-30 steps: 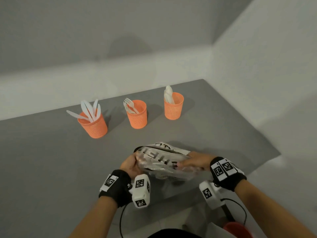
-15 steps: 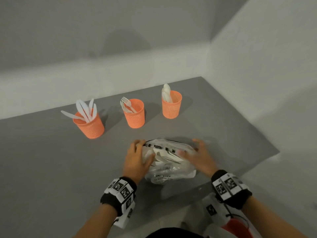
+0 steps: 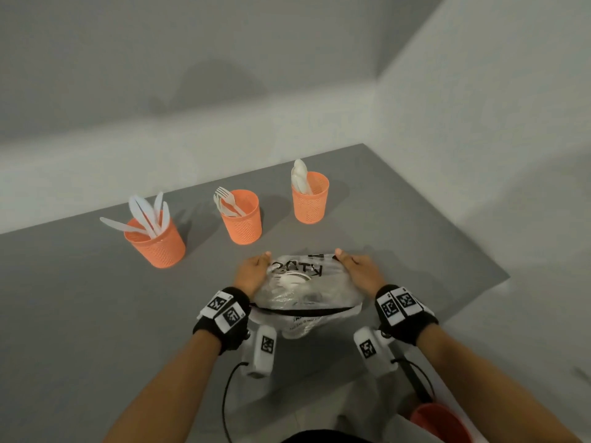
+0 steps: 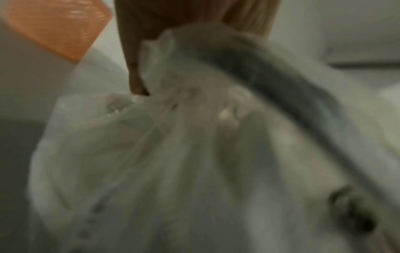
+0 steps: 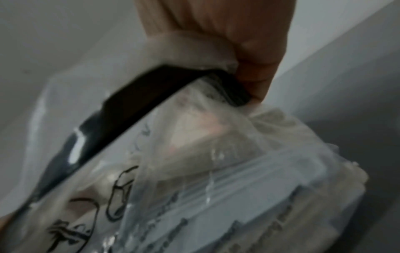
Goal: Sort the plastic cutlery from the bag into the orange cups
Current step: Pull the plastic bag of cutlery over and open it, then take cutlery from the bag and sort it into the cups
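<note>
A clear plastic bag with black lettering and white cutlery inside lies near the grey table's front edge. My left hand grips its left side and my right hand grips its right side, both with curled fingers. The wrist views show the bag pinched in each hand. Three orange mesh cups stand behind it: the left cup holds knives, the middle cup holds forks, the right cup holds spoons.
The grey table ends at a white wall behind and a drop on the right. A red-orange container sits low at my right, below the table edge. Cables hang from both wrist cameras.
Both hands went from lying spread on the bag to gripping its two sides, and the bag is now turned and pulled taut between them.
</note>
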`<state>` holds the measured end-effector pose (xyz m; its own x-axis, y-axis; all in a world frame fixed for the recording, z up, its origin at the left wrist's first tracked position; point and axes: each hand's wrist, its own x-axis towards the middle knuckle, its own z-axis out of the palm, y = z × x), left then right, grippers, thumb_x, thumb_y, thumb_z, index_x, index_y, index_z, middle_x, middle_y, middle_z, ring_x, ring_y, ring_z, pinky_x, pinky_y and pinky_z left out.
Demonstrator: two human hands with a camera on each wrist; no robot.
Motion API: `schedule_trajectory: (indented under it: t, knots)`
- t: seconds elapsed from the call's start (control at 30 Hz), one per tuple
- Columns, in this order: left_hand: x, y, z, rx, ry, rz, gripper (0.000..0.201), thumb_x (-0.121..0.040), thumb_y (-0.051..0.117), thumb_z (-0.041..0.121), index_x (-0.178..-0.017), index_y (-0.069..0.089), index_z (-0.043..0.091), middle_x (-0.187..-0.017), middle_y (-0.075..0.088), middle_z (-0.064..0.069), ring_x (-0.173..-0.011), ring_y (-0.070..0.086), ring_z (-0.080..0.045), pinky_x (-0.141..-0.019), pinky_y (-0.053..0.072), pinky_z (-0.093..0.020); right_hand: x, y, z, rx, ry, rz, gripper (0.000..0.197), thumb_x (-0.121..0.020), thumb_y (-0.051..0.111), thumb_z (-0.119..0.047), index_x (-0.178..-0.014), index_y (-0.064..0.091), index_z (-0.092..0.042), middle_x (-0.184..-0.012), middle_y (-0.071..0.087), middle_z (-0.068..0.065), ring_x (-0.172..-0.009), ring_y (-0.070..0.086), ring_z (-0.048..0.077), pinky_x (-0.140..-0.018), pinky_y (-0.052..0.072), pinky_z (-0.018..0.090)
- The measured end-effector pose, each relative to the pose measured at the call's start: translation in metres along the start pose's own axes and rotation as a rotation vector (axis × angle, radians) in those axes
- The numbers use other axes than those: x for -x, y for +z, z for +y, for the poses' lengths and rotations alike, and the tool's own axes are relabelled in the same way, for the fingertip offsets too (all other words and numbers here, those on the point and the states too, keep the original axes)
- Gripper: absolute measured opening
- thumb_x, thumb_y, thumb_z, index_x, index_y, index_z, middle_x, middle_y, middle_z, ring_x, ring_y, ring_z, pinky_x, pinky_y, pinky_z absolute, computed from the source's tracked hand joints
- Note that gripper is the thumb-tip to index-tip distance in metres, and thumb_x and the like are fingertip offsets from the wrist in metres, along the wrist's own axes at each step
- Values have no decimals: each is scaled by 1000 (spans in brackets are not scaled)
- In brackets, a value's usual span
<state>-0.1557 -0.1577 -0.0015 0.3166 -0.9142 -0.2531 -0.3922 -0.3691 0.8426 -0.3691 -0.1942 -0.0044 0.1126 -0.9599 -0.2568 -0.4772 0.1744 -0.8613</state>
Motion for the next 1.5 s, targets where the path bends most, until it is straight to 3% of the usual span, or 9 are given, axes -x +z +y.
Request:
schedule_trajectory:
  t: [0.13, 0.3, 0.5, 0.6, 0.77, 0.9, 1.1, 1.33, 1.5]
  knots:
    - [-4, 2, -8, -52, -101, 95, 31, -98, 41, 18, -91, 59, -6, -102, 62, -29, -102, 56, -39, -80, 39, -34, -3, -1, 13, 204, -48, -35, 34, -91, 53, -39, -74, 55, -10, -73, 50, 1, -66, 46, 12, -61, 35, 23]
    - [20, -6, -15, -129, 453, 222, 13, -88, 46, -3, -93, 53, 7, -85, 52, 0, -76, 48, -15, -70, 38, -21, 31, -13, -2, 550, -811, 32, 31, -84, 43, -21, -106, 61, -9, -102, 58, 8, -87, 58, 21, -75, 52, 31]
    - [44, -30, -21, -736, 742, -349, 53, -67, 52, 14, -119, 56, 20, -121, 56, 0, -118, 49, -18, -103, 38, -31, 49, -7, -10, 798, -728, -499, 58, -79, 54, -14, -136, 42, -12, -129, 53, 6, -118, 48, 19, -102, 37, 28]
    - [40, -43, -32, -946, 693, -406, 56, -70, 50, 21, -126, 50, 20, -129, 53, -3, -128, 44, -20, -112, 26, -44, 45, -11, -4, 1028, -708, -472, 47, -79, 52, -15, -126, 52, -11, -114, 59, 7, -104, 55, 24, -94, 42, 34]
    - [36, -51, -32, -1052, 1000, -45, 13, -69, 40, 29, -81, 37, 25, -66, 60, 7, -59, 61, -13, -65, 51, -19, 37, -16, 9, 1272, -878, -93, 10, -64, 53, -16, -68, 61, -20, -63, 57, -3, -53, 53, 15, -49, 48, 24]
    - [39, -39, -34, -880, 844, 67, 8, -72, 39, 22, -78, 34, 22, -68, 58, -2, -54, 57, -22, -51, 46, -22, 38, -19, 5, 1197, -781, 33, 21, -53, 76, -16, -71, 65, -16, -62, 54, 0, -52, 53, 17, -47, 47, 26]
    - [57, -28, -30, -513, 613, -9, 21, -69, 50, 34, -76, 61, 17, -125, 48, -12, -111, 48, -27, -89, 36, -32, 56, -5, -14, 867, -602, -268, 73, -81, 10, -52, -107, 63, -10, -98, 63, 7, -87, 58, 23, -79, 46, 35]
    - [48, -11, -15, -437, -38, -104, 45, -87, 56, 22, -129, 41, 16, -124, 46, -18, -109, 53, -35, -96, 43, -36, 31, 29, -12, 691, -439, -295, 37, -94, 46, -19, -129, 50, -8, -129, 47, 11, -120, 46, 24, -104, 33, 28]
    - [29, 11, 0, -336, 58, -128, 56, -79, 51, -3, -132, 40, 12, -125, 48, -19, -107, 55, -36, -91, 45, -35, 22, 11, 3, 818, -234, -241, 79, -77, 66, -43, -142, 30, -16, -145, 28, 13, -136, 25, 28, -113, 26, 39]
